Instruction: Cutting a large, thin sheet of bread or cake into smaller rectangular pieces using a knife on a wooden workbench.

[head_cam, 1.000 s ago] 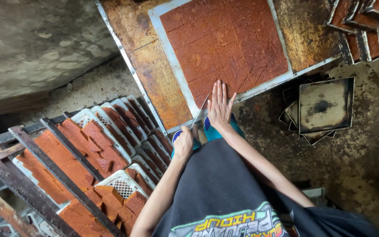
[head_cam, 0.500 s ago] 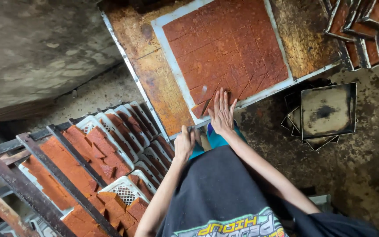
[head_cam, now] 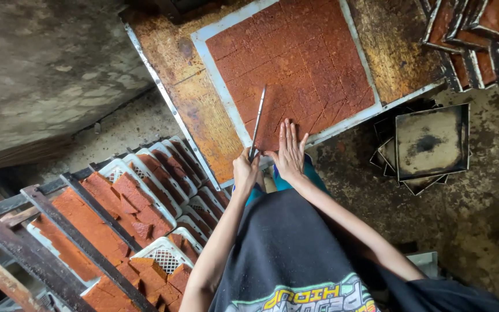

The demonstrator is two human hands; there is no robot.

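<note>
1. Your left hand is closed in a fist round the handle of a knife. The handle itself is hidden inside the fist.
2. The knife blade runs up and slightly right from that fist, lying across the near left part of the slab. Whether the edge is down in the slab or just resting on it, you cannot tell from here.
3. Your right hand is flat, fingers spread and straight, palm down on the near edge of the slab, just right of the blade. It holds nothing; it only presses.
4. The slab is a wide red-brown sheet scored into a grid of squares. It sits on a pale board, which rests on a rusty, stained metal table.
5. Lower left: white plastic crates packed with cut red-brown blocks, some stood on edge in rows, some lying loose. Dark metal bars cross over them.
6. Right of the table, on the dirty floor: a stack of empty square tins, blackened inside.
7. Top right corner: more tins, overlapping, with red-brown filling in them.
8. Upper left is rough grey concrete.
9. Your dark printed shirt fills the bottom middle of the view.
</note>
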